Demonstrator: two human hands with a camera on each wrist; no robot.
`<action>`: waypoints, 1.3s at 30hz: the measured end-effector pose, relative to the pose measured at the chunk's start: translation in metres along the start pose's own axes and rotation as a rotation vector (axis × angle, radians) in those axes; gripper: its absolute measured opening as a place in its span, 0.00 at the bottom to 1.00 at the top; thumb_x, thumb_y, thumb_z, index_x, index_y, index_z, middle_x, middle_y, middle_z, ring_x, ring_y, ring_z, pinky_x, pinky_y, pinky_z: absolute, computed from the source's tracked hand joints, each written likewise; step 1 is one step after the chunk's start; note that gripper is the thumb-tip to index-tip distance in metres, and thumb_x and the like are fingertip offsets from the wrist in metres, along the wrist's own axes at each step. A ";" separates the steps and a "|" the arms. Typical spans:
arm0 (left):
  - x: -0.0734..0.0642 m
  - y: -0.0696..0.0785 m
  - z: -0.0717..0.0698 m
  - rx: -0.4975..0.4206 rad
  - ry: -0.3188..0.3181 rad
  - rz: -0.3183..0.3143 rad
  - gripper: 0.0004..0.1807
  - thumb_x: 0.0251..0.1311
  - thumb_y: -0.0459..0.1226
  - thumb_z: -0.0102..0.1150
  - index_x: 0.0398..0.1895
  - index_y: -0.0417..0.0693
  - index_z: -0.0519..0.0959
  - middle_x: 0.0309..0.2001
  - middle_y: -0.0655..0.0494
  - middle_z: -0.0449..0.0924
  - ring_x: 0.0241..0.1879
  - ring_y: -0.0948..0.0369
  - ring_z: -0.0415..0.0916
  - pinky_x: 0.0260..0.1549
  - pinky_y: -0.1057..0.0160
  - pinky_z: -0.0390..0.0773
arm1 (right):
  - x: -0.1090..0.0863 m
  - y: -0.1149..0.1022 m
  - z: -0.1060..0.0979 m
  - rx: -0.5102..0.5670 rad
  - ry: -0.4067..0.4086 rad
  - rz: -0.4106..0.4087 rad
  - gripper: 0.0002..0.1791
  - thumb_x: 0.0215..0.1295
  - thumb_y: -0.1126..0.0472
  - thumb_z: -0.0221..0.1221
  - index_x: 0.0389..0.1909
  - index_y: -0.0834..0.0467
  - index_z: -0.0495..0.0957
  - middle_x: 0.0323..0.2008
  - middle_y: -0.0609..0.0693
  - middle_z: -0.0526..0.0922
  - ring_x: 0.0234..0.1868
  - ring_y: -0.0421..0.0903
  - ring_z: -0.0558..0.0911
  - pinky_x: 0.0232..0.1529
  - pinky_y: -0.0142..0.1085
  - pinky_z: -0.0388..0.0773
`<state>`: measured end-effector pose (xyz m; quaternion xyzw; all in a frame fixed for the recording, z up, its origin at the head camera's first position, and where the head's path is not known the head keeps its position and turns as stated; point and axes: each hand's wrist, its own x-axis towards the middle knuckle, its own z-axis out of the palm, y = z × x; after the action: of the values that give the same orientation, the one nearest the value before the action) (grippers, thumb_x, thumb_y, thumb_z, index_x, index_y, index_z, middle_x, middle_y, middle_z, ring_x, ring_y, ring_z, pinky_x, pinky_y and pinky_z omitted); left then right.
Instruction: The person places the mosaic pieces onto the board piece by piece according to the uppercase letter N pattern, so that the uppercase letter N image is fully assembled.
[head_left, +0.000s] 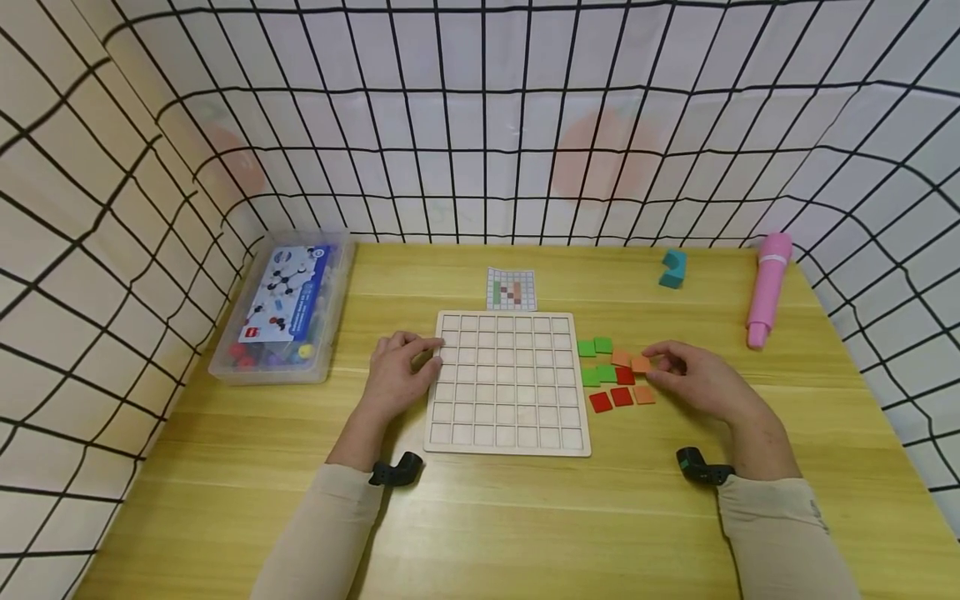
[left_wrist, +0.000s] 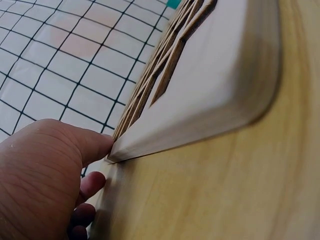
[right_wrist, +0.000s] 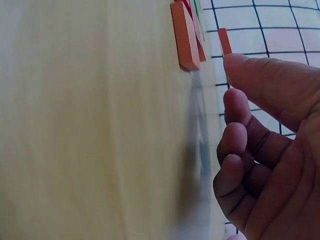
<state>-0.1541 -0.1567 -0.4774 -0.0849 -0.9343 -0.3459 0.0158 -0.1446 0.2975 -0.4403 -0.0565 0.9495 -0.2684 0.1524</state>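
A pale wooden grid board [head_left: 510,451] lies flat on the table. My left hand [head_left: 395,372] rests at its left side, index finger and thumb touching the edge; the left wrist view shows the thumb [left_wrist: 95,145] against the board's side. Right of the board, my right hand [head_left: 697,382] pinches an orange square tile [head_left: 641,364] between thumb and index finger. In the right wrist view this tile [right_wrist: 224,41] sticks out past the thumb tip, the other fingers curled. Close by lie several green tiles [head_left: 591,377], three red tiles [head_left: 622,397] and two more orange tiles [head_left: 644,394].
Behind the board lies a small pattern card [head_left: 512,289] with coloured squares. A clear plastic case [head_left: 330,333] with a printed label stands at the left. A teal block [head_left: 672,269] and a pink pen-like object [head_left: 768,287] lie at the back right. Black wire mesh [head_left: 483,150] encloses the table.
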 end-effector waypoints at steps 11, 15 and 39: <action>0.000 0.000 -0.001 -0.002 -0.003 -0.006 0.19 0.69 0.46 0.59 0.61 0.58 0.83 0.54 0.48 0.76 0.53 0.48 0.65 0.57 0.45 0.61 | 0.007 -0.031 0.006 0.018 0.009 -0.015 0.21 0.72 0.51 0.62 0.60 0.54 0.78 0.39 0.51 0.78 0.40 0.48 0.74 0.40 0.38 0.69; 0.000 0.000 0.000 0.000 -0.001 -0.003 0.19 0.68 0.45 0.59 0.61 0.58 0.83 0.54 0.48 0.77 0.53 0.48 0.65 0.56 0.45 0.61 | 0.013 -0.041 0.010 0.035 0.006 -0.033 0.20 0.72 0.51 0.62 0.59 0.54 0.78 0.39 0.51 0.78 0.39 0.48 0.74 0.39 0.37 0.70; 0.000 -0.002 0.000 0.002 0.013 0.009 0.19 0.68 0.46 0.60 0.60 0.59 0.84 0.54 0.48 0.77 0.52 0.49 0.66 0.55 0.46 0.62 | 0.039 -0.106 0.040 0.061 -0.032 -0.089 0.18 0.71 0.52 0.62 0.57 0.54 0.79 0.35 0.50 0.79 0.31 0.46 0.74 0.32 0.36 0.70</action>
<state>-0.1548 -0.1578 -0.4789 -0.0871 -0.9342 -0.3453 0.0235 -0.1661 0.1802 -0.4273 -0.0981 0.9348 -0.3029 0.1573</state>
